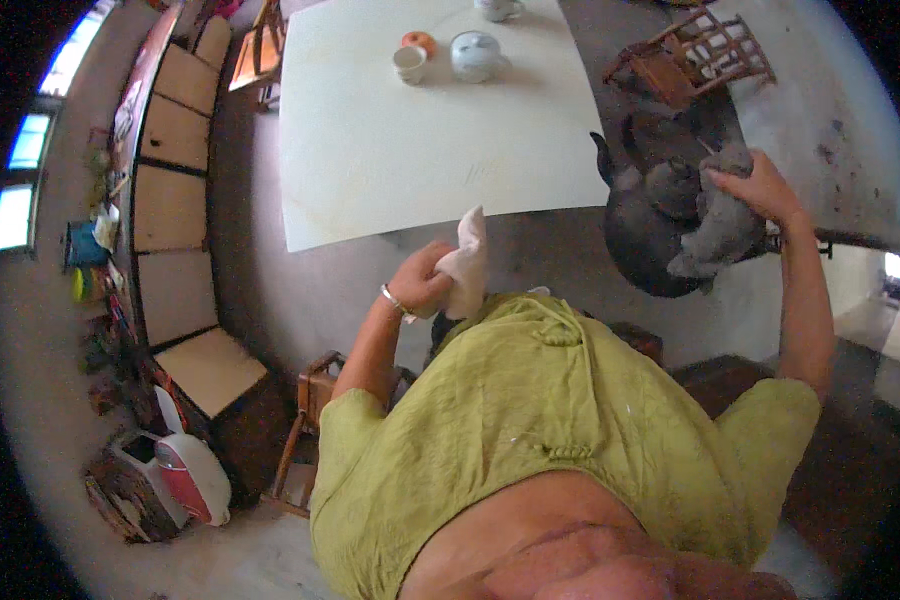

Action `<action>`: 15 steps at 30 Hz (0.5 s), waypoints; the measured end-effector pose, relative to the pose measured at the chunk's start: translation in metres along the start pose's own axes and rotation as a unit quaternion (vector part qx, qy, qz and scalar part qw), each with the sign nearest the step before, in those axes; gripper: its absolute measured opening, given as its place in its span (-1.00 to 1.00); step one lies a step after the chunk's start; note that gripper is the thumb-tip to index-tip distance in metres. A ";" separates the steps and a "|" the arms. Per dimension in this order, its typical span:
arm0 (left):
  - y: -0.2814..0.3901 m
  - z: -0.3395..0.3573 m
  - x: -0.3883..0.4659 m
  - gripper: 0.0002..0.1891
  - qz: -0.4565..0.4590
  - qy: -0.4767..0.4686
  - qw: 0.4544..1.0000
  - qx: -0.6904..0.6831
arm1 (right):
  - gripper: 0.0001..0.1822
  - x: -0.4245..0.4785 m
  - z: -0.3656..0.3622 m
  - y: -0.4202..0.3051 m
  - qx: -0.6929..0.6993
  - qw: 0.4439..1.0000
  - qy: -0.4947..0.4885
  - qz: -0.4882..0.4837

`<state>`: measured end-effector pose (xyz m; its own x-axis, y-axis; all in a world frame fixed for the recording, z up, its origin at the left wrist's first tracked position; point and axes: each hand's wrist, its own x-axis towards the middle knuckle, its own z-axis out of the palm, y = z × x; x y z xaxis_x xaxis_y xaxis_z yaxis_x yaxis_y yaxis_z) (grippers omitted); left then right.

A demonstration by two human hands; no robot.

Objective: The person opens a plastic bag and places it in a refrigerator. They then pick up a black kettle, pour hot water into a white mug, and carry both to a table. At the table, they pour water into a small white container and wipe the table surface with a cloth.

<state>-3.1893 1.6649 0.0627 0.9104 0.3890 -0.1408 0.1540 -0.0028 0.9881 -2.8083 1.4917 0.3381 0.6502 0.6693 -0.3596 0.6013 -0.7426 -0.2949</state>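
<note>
My left hand, with a bracelet at the wrist, grips a pale cloth near the front edge of a white table. On the right, my right hand is closed on a grey cloth, which hangs against a large dark round pot or pan. On the table's far part stand a white lidded pot, a ribbed pale cup and a reddish-orange round fruit. Another pale vessel is partly cut off at the top edge.
A wooden chair stands beyond the dark pot. Cabinets line the left wall, with a rice-cooker-like red and white appliance below them. Another wooden chair is close by my left elbow. A grey worktop lies at right.
</note>
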 end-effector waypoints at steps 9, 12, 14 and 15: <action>-0.053 -0.005 -0.011 -0.71 0.075 0.015 0.997 -0.030 | -0.25 -0.157 0.137 0.076 -0.036 0.985 0.106 0.133; -0.108 -0.030 -0.008 -0.70 0.068 0.050 0.988 -0.131 | -0.19 -0.212 0.193 0.092 -0.013 0.979 0.121 0.164; -0.137 -0.051 -0.014 -0.67 0.053 0.083 0.987 -0.127 | -0.17 -0.246 0.240 0.096 -0.004 0.975 0.123 0.185; -0.150 -0.062 -0.025 -0.69 0.055 0.110 0.987 -0.098 | -0.16 -0.264 0.261 0.088 0.006 0.974 0.097 0.204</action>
<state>-3.2586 1.7127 -0.0786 0.8082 0.5878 -0.0359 -0.0389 0.1142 0.9927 -3.0482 1.2434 0.1765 0.9100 0.3106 -0.2748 0.2710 -0.9469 -0.1727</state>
